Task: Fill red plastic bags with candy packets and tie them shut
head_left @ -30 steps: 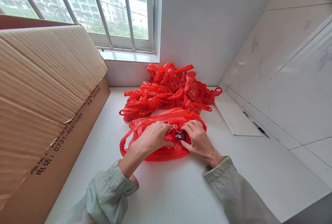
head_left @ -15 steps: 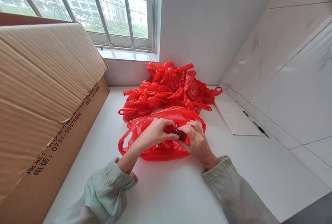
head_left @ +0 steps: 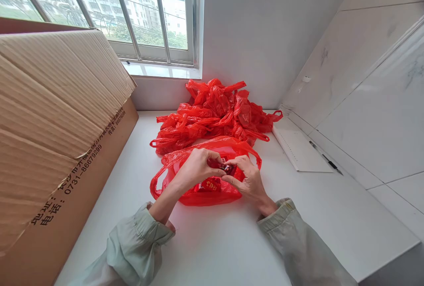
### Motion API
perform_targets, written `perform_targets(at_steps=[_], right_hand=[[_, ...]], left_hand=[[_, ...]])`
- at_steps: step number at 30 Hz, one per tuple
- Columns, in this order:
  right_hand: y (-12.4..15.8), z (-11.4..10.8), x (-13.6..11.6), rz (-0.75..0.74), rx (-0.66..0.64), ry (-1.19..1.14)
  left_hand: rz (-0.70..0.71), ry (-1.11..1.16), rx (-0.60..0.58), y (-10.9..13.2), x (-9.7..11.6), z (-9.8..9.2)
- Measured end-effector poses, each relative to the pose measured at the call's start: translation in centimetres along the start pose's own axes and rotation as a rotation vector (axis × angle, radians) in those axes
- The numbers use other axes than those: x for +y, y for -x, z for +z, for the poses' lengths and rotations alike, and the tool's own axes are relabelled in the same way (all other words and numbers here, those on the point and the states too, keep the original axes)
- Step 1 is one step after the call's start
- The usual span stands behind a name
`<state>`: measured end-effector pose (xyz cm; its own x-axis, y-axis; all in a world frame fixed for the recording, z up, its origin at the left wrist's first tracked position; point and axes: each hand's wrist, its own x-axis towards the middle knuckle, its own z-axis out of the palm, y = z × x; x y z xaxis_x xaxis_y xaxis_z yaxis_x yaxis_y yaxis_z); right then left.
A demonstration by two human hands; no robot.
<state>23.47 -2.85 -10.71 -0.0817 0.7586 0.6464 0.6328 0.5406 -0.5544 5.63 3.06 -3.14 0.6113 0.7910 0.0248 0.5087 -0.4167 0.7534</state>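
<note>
An open red plastic bag lies on the white table, its mouth spread wide. Over that opening, my left hand and my right hand meet at a small, shiny dark-red wrapped piece. Left thumb and fingers pinch its left side. On the other side, the right thumb and forefinger close around it from below and above. Fingers cover part of the piece, so its kind is unclear. Within the bag, just below it, a red packet shows yellow lettering.
Behind the open bag is a heap of knotted red plastic bags. A large cardboard box stands at left, under a barred window. At right are a paper pad, a black pen and a clear bottle by the wall.
My right fingers have shifted slightly and spread more around the small shiny piece, which has turned a little. The left hand stays nearly in place. The view has moved slightly.
</note>
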Motion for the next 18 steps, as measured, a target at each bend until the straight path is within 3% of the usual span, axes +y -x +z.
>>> perform_targets(at_steps=[7,18], right_hand=[[-0.18,0.13,0.28,0.112,-0.013,-0.233],[-0.29,-0.18,0.13,0.211,-0.011,-0.239]], left_hand=[[-0.036,0.005,-0.029,0.08,-0.08,-0.11],[0.077,-0.006,-0.004,-0.25,-0.62,0.40]])
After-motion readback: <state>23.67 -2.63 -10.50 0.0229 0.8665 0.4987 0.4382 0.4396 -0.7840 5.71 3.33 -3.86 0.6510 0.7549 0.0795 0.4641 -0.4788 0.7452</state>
